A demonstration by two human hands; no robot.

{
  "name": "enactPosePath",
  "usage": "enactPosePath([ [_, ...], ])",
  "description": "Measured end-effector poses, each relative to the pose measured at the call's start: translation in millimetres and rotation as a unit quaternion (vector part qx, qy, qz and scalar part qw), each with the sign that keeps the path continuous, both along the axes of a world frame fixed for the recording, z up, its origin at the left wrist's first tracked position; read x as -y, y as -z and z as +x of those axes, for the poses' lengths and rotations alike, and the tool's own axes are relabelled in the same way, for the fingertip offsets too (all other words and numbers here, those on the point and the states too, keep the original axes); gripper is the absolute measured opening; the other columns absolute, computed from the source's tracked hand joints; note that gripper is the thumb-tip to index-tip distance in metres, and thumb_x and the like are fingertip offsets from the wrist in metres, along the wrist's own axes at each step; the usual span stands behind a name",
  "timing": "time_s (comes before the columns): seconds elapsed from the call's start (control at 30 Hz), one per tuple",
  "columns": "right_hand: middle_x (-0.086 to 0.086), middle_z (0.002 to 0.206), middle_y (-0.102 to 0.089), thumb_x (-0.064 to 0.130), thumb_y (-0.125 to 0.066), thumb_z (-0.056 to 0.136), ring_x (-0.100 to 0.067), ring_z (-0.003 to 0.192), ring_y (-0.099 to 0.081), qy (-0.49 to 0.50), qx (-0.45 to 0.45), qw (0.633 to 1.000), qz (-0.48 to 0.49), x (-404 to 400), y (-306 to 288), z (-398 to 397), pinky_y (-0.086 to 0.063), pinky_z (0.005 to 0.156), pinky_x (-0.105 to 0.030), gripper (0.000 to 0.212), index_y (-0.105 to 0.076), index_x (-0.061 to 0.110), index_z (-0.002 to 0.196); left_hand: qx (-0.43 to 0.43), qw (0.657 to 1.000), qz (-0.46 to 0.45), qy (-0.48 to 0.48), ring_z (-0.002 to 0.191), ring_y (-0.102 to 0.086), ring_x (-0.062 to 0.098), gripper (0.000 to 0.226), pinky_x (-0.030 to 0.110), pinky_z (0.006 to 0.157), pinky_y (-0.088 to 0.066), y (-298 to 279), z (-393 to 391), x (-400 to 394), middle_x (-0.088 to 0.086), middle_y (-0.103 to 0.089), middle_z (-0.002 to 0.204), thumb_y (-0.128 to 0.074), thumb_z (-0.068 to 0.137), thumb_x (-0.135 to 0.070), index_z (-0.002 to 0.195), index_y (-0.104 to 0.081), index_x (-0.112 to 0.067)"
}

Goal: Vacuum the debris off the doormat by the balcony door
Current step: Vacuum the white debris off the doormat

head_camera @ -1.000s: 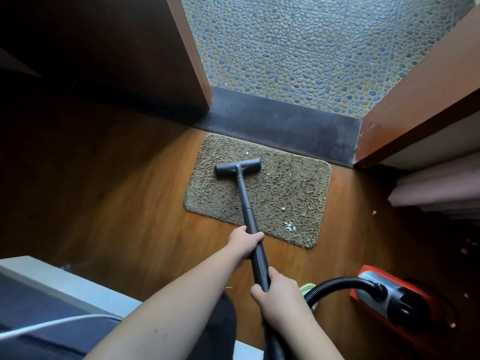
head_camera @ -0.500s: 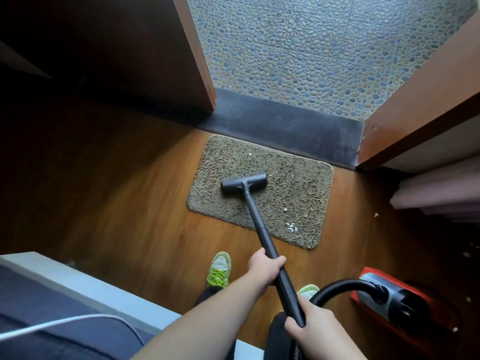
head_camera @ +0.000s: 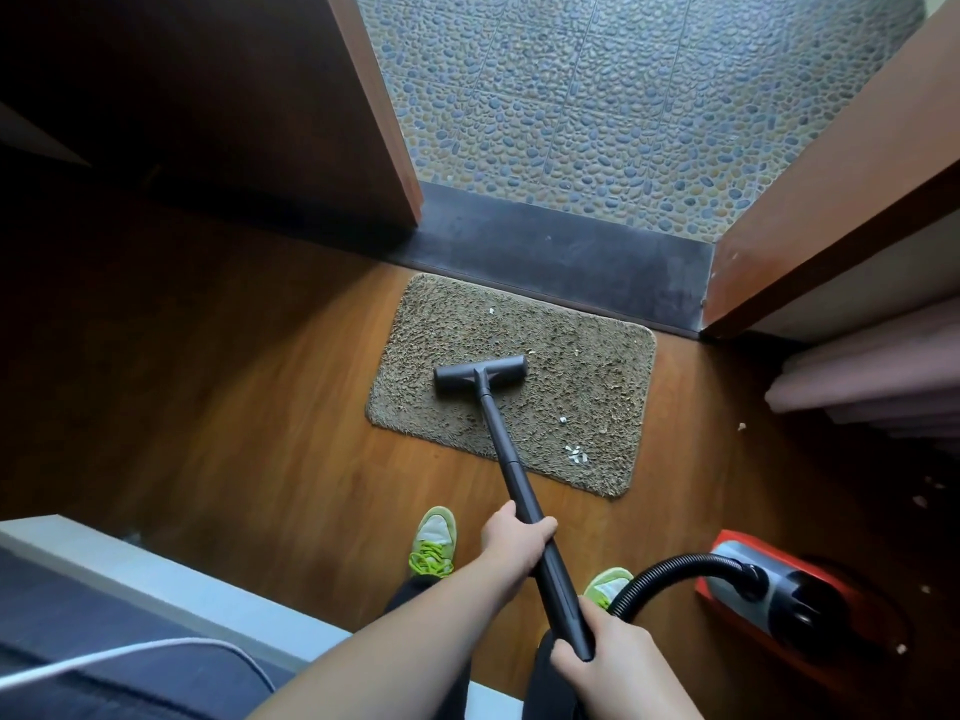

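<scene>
Drawn back toward the near edge since the earlier frames, the dark grey T-shaped vacuum nozzle (head_camera: 480,374) now rests left of centre on the shaggy brown rectangular doormat (head_camera: 582,376), which lies on the wooden floor against the dark threshold. Left hand (head_camera: 511,535) and right hand (head_camera: 602,652) both grip the dark wand (head_camera: 519,480). White debris flecks (head_camera: 575,453) remain near the mat's near right corner; judged partly done.
</scene>
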State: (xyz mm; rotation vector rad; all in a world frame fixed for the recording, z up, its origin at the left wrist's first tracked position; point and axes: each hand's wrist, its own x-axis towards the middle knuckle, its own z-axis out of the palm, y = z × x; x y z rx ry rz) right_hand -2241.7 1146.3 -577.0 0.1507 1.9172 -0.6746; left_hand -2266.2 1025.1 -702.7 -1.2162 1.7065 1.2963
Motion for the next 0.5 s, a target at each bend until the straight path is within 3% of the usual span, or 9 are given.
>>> enactPosePath([
  [0.1, 0.005, 0.083, -0.059, 0.037, -0.050, 0.085, -0.006, 0.075, -0.055, -0.001, -0.024, 1.000, 0.002, 7.7, 3.4, -5.7, -0.040, 0.061, -0.010, 0.028, -0.053, 0.027, 0.111, -0.017, 1.000, -0.006, 0.012, 0.096, -0.064, 0.021, 0.061, 0.029, 0.074, -0.055, 0.2, -11.6, 7.3, 0.000, -0.063, 0.111, -0.063, 0.084, -0.029, 0.141, -0.044, -0.018],
  [0.17, 0.006, 0.074, -0.054, 0.036, -0.049, 0.085, -0.007, 0.067, -0.050, 0.002, -0.036, 0.999, 0.005, 13.8, 5.9, -12.1, -0.039, 0.058, -0.013, 0.021, -0.053, 0.023, 0.102, -0.022, 1.000, -0.010, 0.013, 0.089, -0.065, 0.022, 0.033, 0.035, 0.074, -0.059, -1.2, -23.1, 12.7, -0.006, -0.059, 0.086, -0.063, 0.085, -0.026, 0.114, -0.049, -0.026],
  [0.2, 0.006, 0.073, -0.053, 0.036, -0.049, 0.085, -0.008, 0.066, -0.049, 0.005, -0.044, 0.999, 0.007, 17.4, 7.5, -16.0, -0.038, 0.057, -0.013, 0.019, -0.052, 0.023, 0.098, -0.029, 0.999, -0.010, 0.013, 0.088, -0.066, 0.023, 0.029, 0.037, 0.076, -0.059, -0.7, -30.3, 16.3, -0.005, -0.058, 0.084, -0.064, 0.084, -0.025, 0.106, -0.045, -0.026],
  [0.3, 0.004, 0.078, -0.055, 0.037, -0.050, 0.085, -0.016, 0.069, -0.051, 0.006, -0.064, 0.998, 0.022, 29.8, 13.2, -31.6, -0.035, 0.051, -0.015, 0.017, -0.048, 0.022, 0.092, -0.045, 0.999, -0.011, 0.015, 0.089, -0.067, 0.024, 0.040, 0.034, 0.070, -0.059, 3.2, -54.6, 28.5, 0.000, -0.060, 0.093, -0.066, 0.083, -0.026, 0.119, -0.051, -0.021],
  [0.37, 0.001, 0.083, -0.060, 0.038, -0.050, 0.085, -0.021, 0.072, -0.058, 0.013, -0.069, 0.997, 0.031, 39.5, 17.8, -45.3, -0.044, 0.055, -0.026, 0.019, -0.049, 0.021, 0.091, -0.055, 0.998, -0.011, 0.011, 0.088, -0.067, 0.024, 0.053, 0.032, 0.063, -0.058, 9.7, -71.6, 36.5, 0.005, -0.064, 0.099, -0.068, 0.080, -0.027, 0.129, -0.052, -0.014],
  [0.5, -0.006, 0.088, -0.065, 0.037, -0.051, 0.080, -0.031, 0.077, -0.067, 0.044, -0.067, 0.997, 0.020, 56.4, 26.4, -72.2, -0.058, 0.070, -0.040, 0.020, -0.052, 0.019, 0.089, -0.060, 0.998, 0.005, 0.008, 0.085, -0.067, 0.024, 0.039, 0.035, 0.066, -0.060, 19.4, -102.7, 51.6, 0.011, -0.067, 0.101, -0.069, 0.081, -0.024, 0.116, -0.057, -0.012],
])
